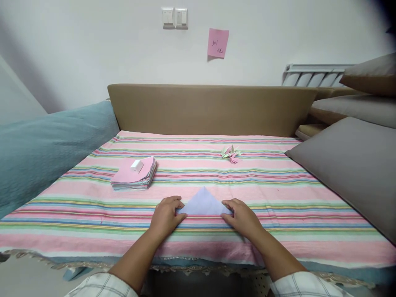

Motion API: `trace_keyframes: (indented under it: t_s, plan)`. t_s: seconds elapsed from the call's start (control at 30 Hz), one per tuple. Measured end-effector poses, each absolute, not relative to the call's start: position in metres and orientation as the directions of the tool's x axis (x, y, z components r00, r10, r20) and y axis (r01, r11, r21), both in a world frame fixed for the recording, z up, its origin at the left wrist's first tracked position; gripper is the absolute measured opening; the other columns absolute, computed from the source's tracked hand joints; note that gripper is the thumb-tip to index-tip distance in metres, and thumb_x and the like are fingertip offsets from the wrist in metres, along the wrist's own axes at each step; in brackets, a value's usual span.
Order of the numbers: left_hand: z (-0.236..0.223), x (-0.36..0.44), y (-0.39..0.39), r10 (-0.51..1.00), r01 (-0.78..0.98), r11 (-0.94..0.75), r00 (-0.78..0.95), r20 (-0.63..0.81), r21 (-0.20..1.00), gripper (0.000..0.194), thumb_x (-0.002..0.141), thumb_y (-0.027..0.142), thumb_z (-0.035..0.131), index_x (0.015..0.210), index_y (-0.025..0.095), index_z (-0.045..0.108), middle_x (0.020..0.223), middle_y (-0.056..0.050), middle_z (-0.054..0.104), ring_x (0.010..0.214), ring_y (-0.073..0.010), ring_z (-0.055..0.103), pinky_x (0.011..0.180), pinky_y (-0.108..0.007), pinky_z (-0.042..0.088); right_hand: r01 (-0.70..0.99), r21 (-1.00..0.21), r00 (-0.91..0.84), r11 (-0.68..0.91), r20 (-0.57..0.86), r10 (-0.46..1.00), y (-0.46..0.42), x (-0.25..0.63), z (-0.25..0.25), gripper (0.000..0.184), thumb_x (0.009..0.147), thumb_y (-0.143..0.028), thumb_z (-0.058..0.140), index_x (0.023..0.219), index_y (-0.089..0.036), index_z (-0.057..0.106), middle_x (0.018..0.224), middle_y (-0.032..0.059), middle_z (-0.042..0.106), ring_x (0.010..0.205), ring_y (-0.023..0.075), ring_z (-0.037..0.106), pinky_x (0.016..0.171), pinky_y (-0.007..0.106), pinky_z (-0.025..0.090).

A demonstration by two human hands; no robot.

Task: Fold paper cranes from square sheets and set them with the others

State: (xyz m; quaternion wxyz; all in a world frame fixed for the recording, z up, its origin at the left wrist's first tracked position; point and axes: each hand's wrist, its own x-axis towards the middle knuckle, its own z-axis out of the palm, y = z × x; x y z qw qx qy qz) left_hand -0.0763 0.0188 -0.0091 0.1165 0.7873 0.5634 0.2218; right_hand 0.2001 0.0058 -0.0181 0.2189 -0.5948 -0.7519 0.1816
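Observation:
A pale lavender sheet of paper (203, 203), folded into a triangle, lies on the striped cloth with its point away from me. My left hand (167, 215) has its thumb and fingers closed on the triangle's left corner. On the opposite side, my right hand (243, 216) pinches the right corner in the same way. Both corner tips are partly hidden by the fingers. The long straight edge of the paper faces me.
Left of my hands sits a stack of coloured paper (131, 173) with a small white block (136, 166) on top. Several small folded paper pieces (231, 153) lie farther back on the striped cloth (192, 165). Grey cushions (349, 165) and a blue cushion (55, 144) flank the surface.

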Motion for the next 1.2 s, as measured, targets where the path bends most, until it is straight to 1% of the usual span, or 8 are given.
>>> trace_keyframes:
  t_s: [0.17, 0.4, 0.53, 0.67, 0.77, 0.9, 1.0, 1.2]
  plan:
    - [-0.008, -0.070, 0.017, 0.912, 0.778, -0.401, 0.294, 0.284, 0.483, 0.008, 0.065, 0.016, 0.064, 0.066, 0.020, 0.058, 0.101, -0.003, 0.064, 0.101, -0.0218, 0.053, 0.087, -0.035, 0.040, 0.804, -0.540, -0.195, 0.251, 0.159, 0.968, 0.008, 0.199, -0.019, 0.024, 0.072, -0.024, 0.057, 0.096, -0.021, 0.063, 0.091, 0.0045, 0.060, 0.089, 0.0208, 0.054, 0.079, 0.031, 0.041]
    - [-0.005, -0.059, 0.009, 0.862, 0.787, -0.492, 0.378, 0.338, 0.373, 0.009, 0.064, 0.012, 0.055, 0.059, 0.019, 0.053, 0.076, -0.003, 0.053, 0.080, -0.0187, 0.050, 0.071, -0.030, 0.039, 0.759, -0.554, -0.211, 0.341, 0.286, 0.935, 0.010, 0.198, -0.024, 0.011, 0.076, -0.017, 0.048, 0.081, -0.022, 0.057, 0.087, 0.0031, 0.058, 0.081, 0.0175, 0.055, 0.071, 0.028, 0.042]
    - [-0.002, -0.057, 0.006, 0.867, 0.791, -0.491, 0.403, 0.294, 0.365, 0.013, 0.061, 0.011, 0.055, 0.070, 0.020, 0.058, 0.079, -0.002, 0.054, 0.080, -0.0191, 0.050, 0.075, -0.032, 0.038, 0.747, -0.575, -0.188, 0.334, 0.300, 0.935, 0.011, 0.198, -0.026, 0.014, 0.077, -0.014, 0.043, 0.077, -0.022, 0.054, 0.084, 0.0017, 0.059, 0.074, 0.0158, 0.055, 0.067, 0.027, 0.042]
    - [-0.002, -0.059, 0.007, 0.874, 0.747, -0.484, 0.436, 0.213, 0.456, 0.029, 0.065, 0.019, 0.061, 0.093, 0.024, 0.061, 0.086, -0.001, 0.060, 0.084, -0.0193, 0.053, 0.082, -0.034, 0.037, 0.674, -0.616, -0.243, 0.407, 0.335, 0.910, 0.014, 0.197, -0.030, 0.017, 0.073, -0.009, 0.041, 0.075, -0.022, 0.051, 0.088, 0.0027, 0.059, 0.083, 0.0168, 0.055, 0.074, 0.029, 0.044]
    - [-0.002, -0.059, 0.007, 0.877, 0.759, -0.472, 0.457, 0.150, 0.449, 0.044, 0.064, 0.024, 0.067, 0.107, 0.027, 0.061, 0.092, -0.002, 0.063, 0.090, -0.0215, 0.055, 0.090, -0.039, 0.033, 0.659, -0.610, -0.265, 0.440, 0.359, 0.895, 0.015, 0.196, -0.033, 0.020, 0.068, -0.007, 0.042, 0.077, -0.021, 0.053, 0.098, 0.0055, 0.059, 0.093, 0.0183, 0.055, 0.079, 0.032, 0.045]
    - [-0.001, -0.058, 0.006, 0.898, 0.816, -0.429, 0.430, 0.088, 0.387, 0.047, 0.062, 0.028, 0.070, 0.109, 0.027, 0.062, 0.094, -0.003, 0.065, 0.092, -0.0233, 0.056, 0.092, -0.041, 0.031, 0.745, -0.484, -0.277, 0.459, 0.402, 0.873, 0.010, 0.194, -0.029, 0.030, 0.065, -0.004, 0.047, 0.087, -0.020, 0.059, 0.115, 0.0101, 0.054, 0.106, 0.0235, 0.049, 0.089, 0.040, 0.042]
    - [0.002, -0.057, 0.003, 0.900, 0.835, -0.425, 0.432, 0.061, 0.349, 0.049, 0.062, 0.030, 0.070, 0.110, 0.027, 0.061, 0.094, -0.004, 0.065, 0.093, -0.0240, 0.056, 0.091, -0.041, 0.031, 0.767, -0.379, -0.352, 0.518, 0.427, 0.833, 0.006, 0.193, -0.025, 0.035, 0.069, -0.006, 0.051, 0.097, -0.022, 0.063, 0.115, 0.0093, 0.054, 0.104, 0.0242, 0.049, 0.087, 0.041, 0.043]
    - [0.010, -0.062, -0.005, 0.858, 0.822, -0.483, 0.513, -0.024, 0.302, 0.055, 0.057, 0.035, 0.074, 0.110, 0.031, 0.061, 0.085, -0.001, 0.061, 0.088, -0.0240, 0.054, 0.087, -0.040, 0.031, 0.718, -0.392, -0.435, 0.575, 0.392, 0.811, 0.006, 0.197, -0.036, 0.034, 0.079, -0.006, 0.045, 0.094, -0.023, 0.069, 0.112, 0.0089, 0.059, 0.100, 0.0198, 0.055, 0.083, 0.034, 0.047]
